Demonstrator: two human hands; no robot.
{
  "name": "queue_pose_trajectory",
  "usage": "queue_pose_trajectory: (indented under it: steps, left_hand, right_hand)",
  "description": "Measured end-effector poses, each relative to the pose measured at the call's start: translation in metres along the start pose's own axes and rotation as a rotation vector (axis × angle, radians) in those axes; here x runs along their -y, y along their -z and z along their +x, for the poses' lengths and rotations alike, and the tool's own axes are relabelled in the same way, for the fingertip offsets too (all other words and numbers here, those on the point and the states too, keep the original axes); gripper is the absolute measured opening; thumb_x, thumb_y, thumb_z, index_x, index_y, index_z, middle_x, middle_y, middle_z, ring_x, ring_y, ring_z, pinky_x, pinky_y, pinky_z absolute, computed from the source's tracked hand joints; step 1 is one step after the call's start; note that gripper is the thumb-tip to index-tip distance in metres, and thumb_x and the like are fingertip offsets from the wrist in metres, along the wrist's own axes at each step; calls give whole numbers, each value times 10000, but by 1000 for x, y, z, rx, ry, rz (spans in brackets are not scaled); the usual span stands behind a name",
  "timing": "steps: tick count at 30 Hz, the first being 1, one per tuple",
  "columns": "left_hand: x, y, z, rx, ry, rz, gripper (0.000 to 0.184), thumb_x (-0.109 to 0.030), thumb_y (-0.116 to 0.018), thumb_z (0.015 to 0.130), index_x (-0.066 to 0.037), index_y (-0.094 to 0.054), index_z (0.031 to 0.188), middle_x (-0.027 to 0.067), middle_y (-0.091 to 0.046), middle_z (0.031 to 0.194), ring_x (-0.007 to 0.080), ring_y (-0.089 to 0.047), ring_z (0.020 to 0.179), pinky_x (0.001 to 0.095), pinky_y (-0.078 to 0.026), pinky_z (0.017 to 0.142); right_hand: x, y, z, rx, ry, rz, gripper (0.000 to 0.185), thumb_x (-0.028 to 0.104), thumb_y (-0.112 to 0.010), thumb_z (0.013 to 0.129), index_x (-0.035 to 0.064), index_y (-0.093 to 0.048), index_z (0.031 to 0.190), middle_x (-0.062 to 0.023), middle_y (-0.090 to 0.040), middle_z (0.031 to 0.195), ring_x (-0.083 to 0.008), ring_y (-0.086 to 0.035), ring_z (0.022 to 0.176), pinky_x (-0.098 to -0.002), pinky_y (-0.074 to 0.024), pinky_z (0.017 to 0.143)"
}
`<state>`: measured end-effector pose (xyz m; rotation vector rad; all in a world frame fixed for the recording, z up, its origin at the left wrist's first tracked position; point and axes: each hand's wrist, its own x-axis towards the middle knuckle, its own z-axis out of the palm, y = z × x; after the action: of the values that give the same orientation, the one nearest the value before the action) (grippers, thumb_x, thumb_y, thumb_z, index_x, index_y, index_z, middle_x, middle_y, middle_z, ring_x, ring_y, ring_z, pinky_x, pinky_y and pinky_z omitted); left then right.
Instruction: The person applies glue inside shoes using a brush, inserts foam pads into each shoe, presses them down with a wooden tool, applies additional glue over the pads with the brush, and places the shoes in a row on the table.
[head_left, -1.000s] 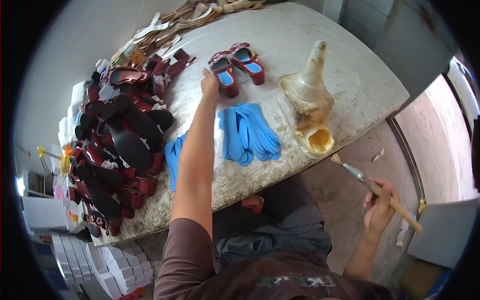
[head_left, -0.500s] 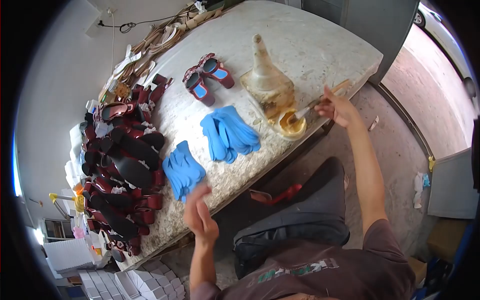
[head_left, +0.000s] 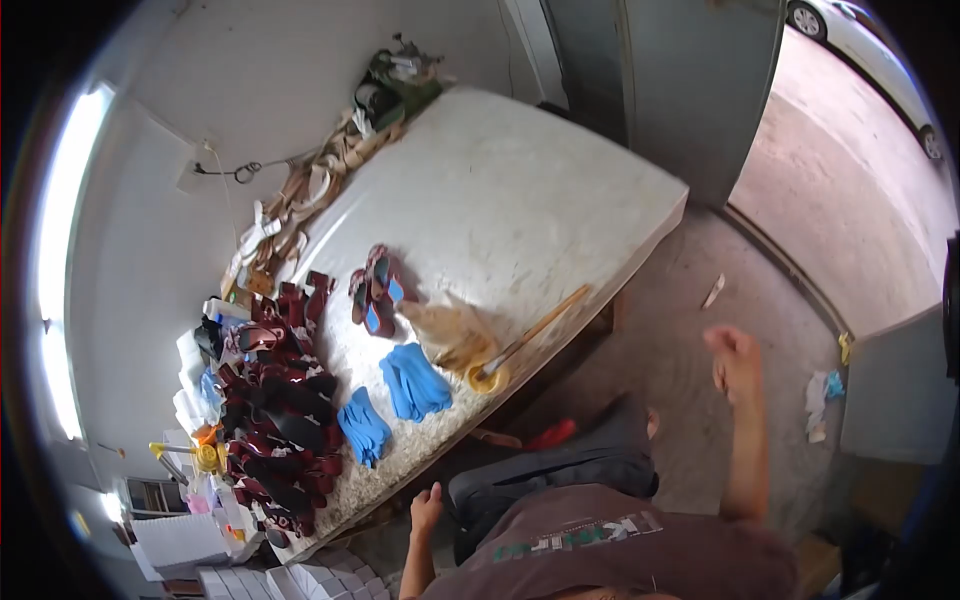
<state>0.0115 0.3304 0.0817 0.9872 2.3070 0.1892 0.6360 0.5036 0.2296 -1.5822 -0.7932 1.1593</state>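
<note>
My right hand (head_left: 735, 365) is raised over the floor, right of the table, its fingers curled and slightly blurred, with nothing visible in them. Low beside my lap, near the table's front edge, is my left hand (head_left: 427, 507), loosely closed, with nothing visible in it. A brush (head_left: 545, 325) with a wooden handle leans in a small cup of yellow glue (head_left: 487, 378). The cup adjoins a stained, pale funnel-shaped container (head_left: 450, 335). Two piles of blue insoles, one larger (head_left: 415, 383) and one smaller (head_left: 363, 428), lie left of the cup. Behind them stands a pair of dark red heeled sandals (head_left: 376, 290).
A large heap of dark red shoes (head_left: 285, 410) covers the table's left side. Strips of material (head_left: 320, 185) lie along the wall edge. White boxes (head_left: 185, 540) are stacked at lower left. A red shoe (head_left: 550, 434) is below the table edge. A doorway opens at right.
My right hand has let go of the brush, which now rests in the glue cup, and has drawn away right. My left hand has pulled back from the smaller insole pile. The view has shifted.
</note>
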Motion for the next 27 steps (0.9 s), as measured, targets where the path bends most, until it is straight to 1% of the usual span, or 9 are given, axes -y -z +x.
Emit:
queue_pose_trajectory:
  steps: [3,5,9,12,13,19,25,26,27]
  left_hand:
    - [-40,4,-59,456,243,-408,634,-652,-537,901,-40,-690,836,101,-718,818,241,-672,720,391,-501,660]
    - [-52,-25,-76,481,211,-575,578,-610,-570,905,-51,-697,836,86,-702,810,227,-647,740,397,-488,692]
    - [-74,-91,-104,378,89,-780,466,-525,-635,912,-72,-713,835,55,-670,796,200,-597,779,408,-464,756]
    - [-159,-79,-124,457,347,-771,336,-414,-725,884,-103,-716,756,-51,-577,634,60,-473,548,270,-347,506]
    - [-154,-90,-110,731,443,-837,708,-523,-488,986,-71,-353,1513,80,-401,1508,197,-381,1380,335,-297,1131]
    - [-256,-128,-88,583,396,-853,701,-524,-487,986,-70,-363,1504,79,-412,1497,195,-391,1367,334,-305,1124]
    - [-402,-208,-33,559,378,-1011,694,-526,-486,986,-68,-372,1495,79,-422,1485,194,-402,1353,333,-313,1116]
    - [-421,-221,-30,554,383,-1038,693,-526,-485,986,-68,-374,1494,79,-424,1483,194,-404,1351,333,-314,1115]
    - [-441,-227,-32,551,393,-1064,692,-526,-485,986,-68,-375,1492,79,-426,1481,194,-405,1348,333,-316,1114]
  right_hand:
    - [-27,71,-6,-216,59,77,327,265,-677,940,7,-628,745,39,-432,480,-57,-343,326,-251,-220,320]
    - [-2,93,-10,-320,-101,128,402,333,-699,924,33,-597,676,44,-431,491,-43,-326,350,-255,-210,341]
    - [18,113,37,-301,30,-102,379,313,-715,903,-5,-628,717,28,-475,515,-50,-404,425,-269,-292,405]
    - [77,91,73,-148,147,-265,312,255,-712,897,-27,-654,778,5,-525,545,-61,-466,476,-270,-345,448]
    - [100,80,89,-51,182,-247,272,223,-710,893,-34,-666,817,-9,-549,561,-67,-492,497,-268,-363,467]
    - [188,1,198,283,483,-245,207,205,-743,871,14,-691,928,-92,-647,652,-95,-588,593,-283,-468,569]
    - [233,-36,335,613,570,-505,233,253,-737,868,58,-692,987,-142,-654,686,-234,-643,603,-337,-501,591]
    - [224,-31,370,627,575,-533,233,253,-737,868,58,-692,987,-142,-654,686,-234,-643,603,-337,-501,591]
    - [210,-21,401,610,628,-613,220,220,-722,880,37,-692,999,-105,-644,670,-166,-606,585,-306,-483,576]
